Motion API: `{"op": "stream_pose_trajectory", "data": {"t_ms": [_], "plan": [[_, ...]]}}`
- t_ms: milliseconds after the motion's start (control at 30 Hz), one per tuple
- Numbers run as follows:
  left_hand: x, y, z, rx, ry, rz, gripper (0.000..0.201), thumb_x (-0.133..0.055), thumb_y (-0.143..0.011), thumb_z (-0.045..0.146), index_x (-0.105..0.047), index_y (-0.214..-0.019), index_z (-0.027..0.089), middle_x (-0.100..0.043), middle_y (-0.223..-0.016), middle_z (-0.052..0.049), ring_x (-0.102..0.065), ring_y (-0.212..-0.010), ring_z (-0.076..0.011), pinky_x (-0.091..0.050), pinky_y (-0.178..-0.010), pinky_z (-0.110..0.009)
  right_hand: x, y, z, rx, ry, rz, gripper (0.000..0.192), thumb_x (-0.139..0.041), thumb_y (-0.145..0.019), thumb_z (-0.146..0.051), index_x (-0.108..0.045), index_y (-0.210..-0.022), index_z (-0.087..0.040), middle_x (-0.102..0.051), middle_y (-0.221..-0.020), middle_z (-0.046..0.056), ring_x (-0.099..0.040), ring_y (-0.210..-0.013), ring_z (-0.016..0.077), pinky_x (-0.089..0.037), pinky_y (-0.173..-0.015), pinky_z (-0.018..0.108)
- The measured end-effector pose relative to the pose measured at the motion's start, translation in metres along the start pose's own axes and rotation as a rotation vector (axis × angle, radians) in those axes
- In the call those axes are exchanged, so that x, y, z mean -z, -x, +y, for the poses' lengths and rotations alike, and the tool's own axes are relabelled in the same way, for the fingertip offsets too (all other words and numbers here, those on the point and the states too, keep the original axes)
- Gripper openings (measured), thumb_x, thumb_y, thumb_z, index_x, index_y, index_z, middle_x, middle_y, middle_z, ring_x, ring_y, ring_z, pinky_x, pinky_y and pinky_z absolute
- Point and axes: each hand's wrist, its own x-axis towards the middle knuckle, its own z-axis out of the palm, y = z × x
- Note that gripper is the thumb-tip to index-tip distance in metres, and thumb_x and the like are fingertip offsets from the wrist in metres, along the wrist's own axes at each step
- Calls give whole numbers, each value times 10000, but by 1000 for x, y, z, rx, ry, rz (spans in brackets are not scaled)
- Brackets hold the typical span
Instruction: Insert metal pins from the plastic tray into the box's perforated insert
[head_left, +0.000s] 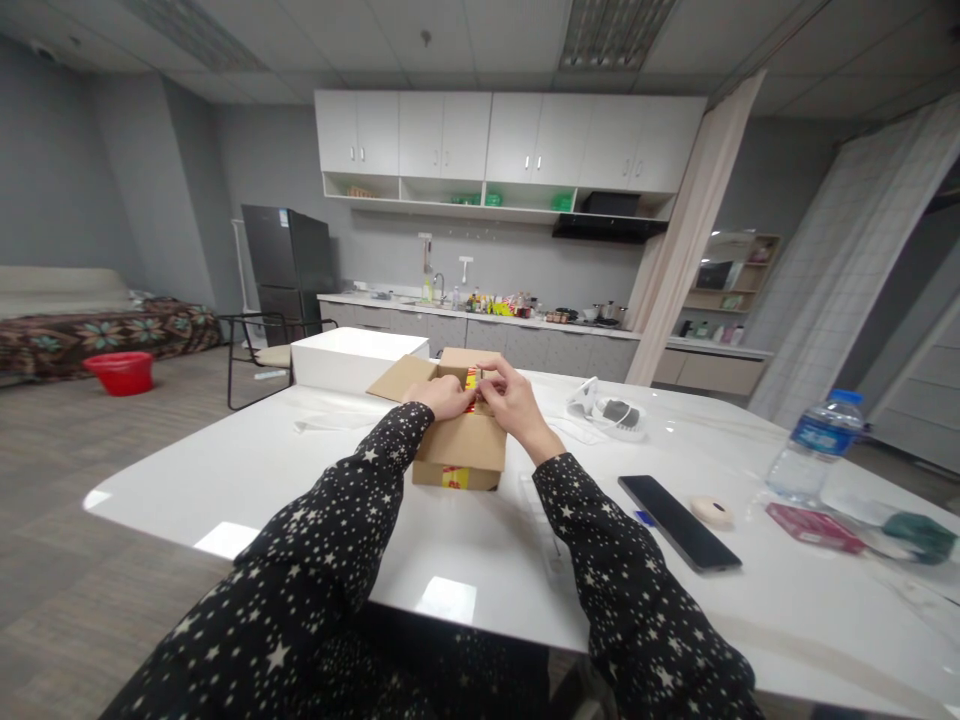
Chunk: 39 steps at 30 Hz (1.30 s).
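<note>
A small cardboard box (pixel 459 440) sits on the white table (pixel 247 470), its left and far flaps folded outward. Both hands meet over the box's open top: the left hand (pixel 444 397) rests curled on the near-left edge, and the right hand (pixel 513 402) comes in just beside it, fingers pinched on something red and yellow (pixel 472 382) showing inside the box; how firm either grip is cannot be told. Behind the box, to its left, stands a larger white box (pixel 352 357). To the right of the cardboard box lies a white holder with a dark item (pixel 615 412), and nearer the person a black phone (pixel 678 521), a round pale object (pixel 711 511) and a water bottle (pixel 816 446).
</note>
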Motion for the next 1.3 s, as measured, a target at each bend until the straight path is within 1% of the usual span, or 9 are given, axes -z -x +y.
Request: {"op": "stream_pose_trajectory", "data": {"t_ms": [133,400,600,700,767,833,967,1167,1300], "plan": [[0,0,0,4,11,7,742,-281,-879,773,-742,-948,196,-751,-1121,-175,-684,-1087,-366,-514,-912,-438,-2,1,-2,-13,33,29,242,-555,-828,-214,-620,-1060,-232,-727,-773,-3,-709,-721,189,-551,-736,319],[2,1,1,14,-4,-4,704,-315,-887,741,-741,-961,185,-734,-1179,-182,-674,-1118,-362,-508,-944,-438,-2,2,-7,-4,67,33,248,-516,-819,-210,-621,-1044,-220,-716,-750,-16,-697,-691,173,-533,-709,285],[4,4,3,13,5,-8,701,-330,-873,758,-741,-970,198,-743,-1163,-163,-676,-1113,-350,-508,-956,-433,2,2,-11,27,177,23,280,-501,-828,-190,-651,-1063,-209,-723,-753,-6,-678,-682,171,-509,-693,274],[6,6,4,19,5,-1,664,-341,-887,721,-743,-973,199,-742,-1168,-156,-675,-1120,-343,-503,-969,-429,7,0,-15,46,238,15,300,-498,-828,-173,-671,-1072,-197,-731,-753,1,-667,-666,169,-500,-685,270],[6,8,5,24,4,1,623,-344,-906,671,-744,-983,200,-739,-1179,-152,-673,-1126,-338,-502,-973,-427,11,-1,-17,64,283,18,299,-490,-838,-165,-693,-1055,-195,-750,-800,17,-679,-701,172,-503,-706,272],[6,8,5,29,3,2,593,-345,-917,631,-743,-990,198,-736,-1189,-153,-673,-1127,-336,-504,-971,-426,14,-3,-19,91,317,23,309,-475,-844,-149,-719,-1028,-198,-772,-894,40,-703,-795,182,-510,-753,278],[6,8,5,36,0,-1,585,-361,-907,631,-745,-969,194,-734,-1190,-160,-674,-1120,-346,-507,-963,-434,19,-4,-20,108,359,17,341,-461,-837,-113,-755,-983,-207,-783,-1027,58,-713,-952,208,-517,-849,305],[5,7,3,31,-3,-1,581,-371,-898,637,-746,-950,196,-730,-1193,-173,-672,-1113,-364,-497,-965,-472,19,-5,-18,52,435,5,362,-458,-843,-89,-763,-985,-222,-786,-1064,49,-717,-981,224,-521,-878,322],[4,5,3,21,0,4,585,-364,-902,633,-751,-925,194,-734,-1179,-173,-681,-1092,-351,-505,-949,-447,16,-3,-16,46,447,-18,370,-452,-859,-76,-760,-995,-228,-782,-1102,43,-710,-1040,224,-520,-910,326]]}}
